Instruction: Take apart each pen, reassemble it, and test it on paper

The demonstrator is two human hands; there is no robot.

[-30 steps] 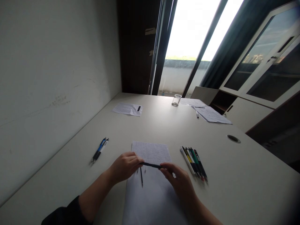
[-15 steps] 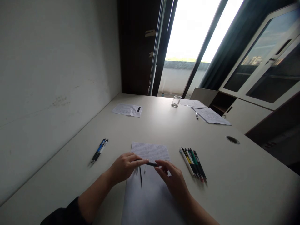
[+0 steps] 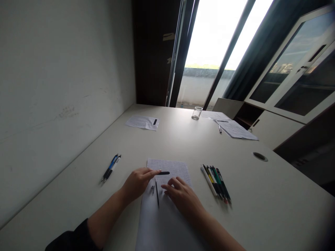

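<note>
My left hand (image 3: 138,181) pinches a short dark pen part (image 3: 163,173) between thumb and forefinger, just above a sheet of handwritten paper (image 3: 172,167) on the white table (image 3: 183,143). My right hand (image 3: 181,195) rests low over the paper with curled fingers beside small pen pieces; what they hold, if anything, is hidden. A thin dark refill (image 3: 157,194) lies on the paper between my hands, with a small part (image 3: 152,189) next to it.
Several pens (image 3: 216,183) lie in a row right of the paper, and two blue pens (image 3: 110,168) lie to the left. Farther back are a glass jar (image 3: 196,112), loose sheets (image 3: 142,122) and more papers with a pen (image 3: 235,129). A cable hole (image 3: 260,156) sits at right.
The dark pen piece held between both hands has come apart; my left hand keeps a short part, and my right hand has dropped toward the paper.
</note>
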